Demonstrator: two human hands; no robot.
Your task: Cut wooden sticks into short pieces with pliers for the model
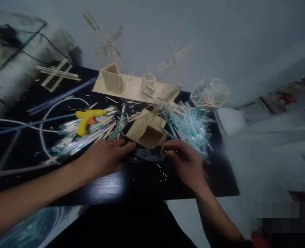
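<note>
My left hand (112, 153) reaches to the left end of a grey object with a round boss (145, 154); its fingers are bent together, and what they grip is hidden. At the object's other end, my right hand (184, 160) has its thumb and forefinger pinched by the corner of a small wooden structure. What lies in that pinch is too blurred to name. The structure, a windmill-like model (150, 136) with a box of thin wooden sticks and crossed stick blades (162, 101), stands tilted just beyond both hands.
A yellow glue gun (86, 120) lies left on bundled sticks (100, 129). Behind stand wooden models on a board (134, 88). A loose stick cross (58, 74) sits far left. Crumpled clear wrappers (193, 127) and a stick-framed shape (210, 93) are right. White cable crosses the black table (152, 187).
</note>
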